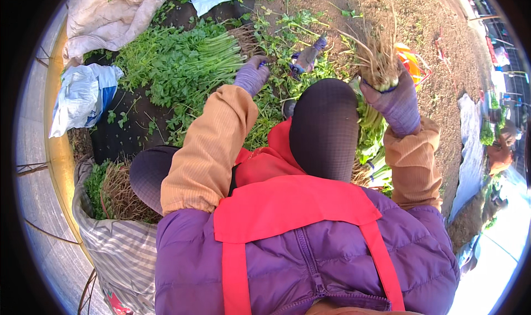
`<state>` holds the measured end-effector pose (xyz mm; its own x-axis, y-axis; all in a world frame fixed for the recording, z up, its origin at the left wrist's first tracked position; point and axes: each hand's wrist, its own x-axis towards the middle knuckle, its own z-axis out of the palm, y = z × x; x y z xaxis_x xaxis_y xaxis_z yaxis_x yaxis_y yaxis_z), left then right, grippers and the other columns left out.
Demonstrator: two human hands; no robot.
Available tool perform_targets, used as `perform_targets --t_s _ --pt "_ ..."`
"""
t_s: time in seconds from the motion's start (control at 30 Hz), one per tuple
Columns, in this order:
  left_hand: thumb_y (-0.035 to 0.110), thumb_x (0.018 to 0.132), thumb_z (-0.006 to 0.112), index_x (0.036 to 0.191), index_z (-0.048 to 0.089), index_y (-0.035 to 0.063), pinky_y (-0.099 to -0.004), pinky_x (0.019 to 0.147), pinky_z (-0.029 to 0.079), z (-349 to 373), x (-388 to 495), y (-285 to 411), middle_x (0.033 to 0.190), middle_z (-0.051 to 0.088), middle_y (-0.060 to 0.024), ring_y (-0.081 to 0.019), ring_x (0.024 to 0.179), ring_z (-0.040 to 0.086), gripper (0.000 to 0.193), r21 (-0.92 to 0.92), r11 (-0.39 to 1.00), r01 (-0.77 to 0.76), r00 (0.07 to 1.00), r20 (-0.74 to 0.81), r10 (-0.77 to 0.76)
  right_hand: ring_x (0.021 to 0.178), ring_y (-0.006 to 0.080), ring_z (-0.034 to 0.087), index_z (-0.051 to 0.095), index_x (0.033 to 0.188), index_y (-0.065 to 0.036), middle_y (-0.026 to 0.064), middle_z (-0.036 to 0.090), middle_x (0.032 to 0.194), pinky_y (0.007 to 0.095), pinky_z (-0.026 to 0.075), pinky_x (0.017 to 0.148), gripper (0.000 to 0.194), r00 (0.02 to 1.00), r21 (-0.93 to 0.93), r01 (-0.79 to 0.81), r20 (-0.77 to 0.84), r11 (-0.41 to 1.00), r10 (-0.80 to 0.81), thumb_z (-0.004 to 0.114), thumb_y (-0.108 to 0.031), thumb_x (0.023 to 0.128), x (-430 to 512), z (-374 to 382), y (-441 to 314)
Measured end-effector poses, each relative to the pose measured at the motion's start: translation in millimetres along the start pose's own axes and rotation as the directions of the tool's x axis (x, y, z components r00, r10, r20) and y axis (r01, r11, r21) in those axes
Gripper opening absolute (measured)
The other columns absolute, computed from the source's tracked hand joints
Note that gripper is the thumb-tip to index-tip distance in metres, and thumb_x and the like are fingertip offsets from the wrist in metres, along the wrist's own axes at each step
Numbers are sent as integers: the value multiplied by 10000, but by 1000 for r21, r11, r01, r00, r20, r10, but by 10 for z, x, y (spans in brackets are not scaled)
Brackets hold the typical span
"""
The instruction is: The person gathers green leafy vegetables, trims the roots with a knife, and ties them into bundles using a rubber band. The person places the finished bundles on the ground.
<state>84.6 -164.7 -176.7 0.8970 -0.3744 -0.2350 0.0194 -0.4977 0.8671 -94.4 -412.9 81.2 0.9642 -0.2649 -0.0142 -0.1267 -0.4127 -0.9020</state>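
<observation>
My left hand [252, 75], in a purple knitted glove, is at the root end of a pile of leafy green celery-like stalks [199, 58]. Its fingers are curled, and whether they pinch anything is unclear. Raised on the right, my gloved right hand [394, 97] grips a bunch of stalks near its base. The bunch's pale brown roots [378, 62] point up and away from me, with its green stalks [370, 122] hanging below the hand. Between the hands, a grey-and-purple object [307, 60] that I cannot identify lies on scattered leaves.
Tied bunches [377, 172] lie beside my right knee. A striped sack [120, 248] at left holds rooted greens [128, 190]. A white plastic bag [83, 95] and pale cloth [112, 16] flank the pile. Orange plastic [408, 62] lies on bare soil [452, 37]. Another person [500, 153] is far right.
</observation>
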Motion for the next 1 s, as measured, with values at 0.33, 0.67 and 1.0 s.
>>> perform_targets --t_s 0.33,0.67,1.0 --pt "-12 908 512 1381 533 129 -386 837 524 656 310 -88 965 721 -132 -270 903 692 494 78 996 -38 998 61 34 1069 159 638 492 1367 27 90 684 1169 313 510 953 755 990 -57 -137 -55 989 134 852 -131 722 -140 -90 348" --pt "66 884 664 1229 651 89 -402 889 535 835 320 -48 1107 670 -188 -325 1001 678 346 72 970 -232 972 -23 235 1095 158 633 426 1407 35 107 663 1219 307 525 948 804 996 88 -87 8 992 87 853 -82 735 -55 -94 437" --pt "186 859 673 1402 553 120 -453 1091 429 438 33 122 1393 545 -240 -400 1271 536 560 352 934 -64 998 20 60 921 201 691 521 1300 -7 123 703 1089 331 570 804 695 985 -139 -48 -173 989 24 876 -89 708 -98 10 329"
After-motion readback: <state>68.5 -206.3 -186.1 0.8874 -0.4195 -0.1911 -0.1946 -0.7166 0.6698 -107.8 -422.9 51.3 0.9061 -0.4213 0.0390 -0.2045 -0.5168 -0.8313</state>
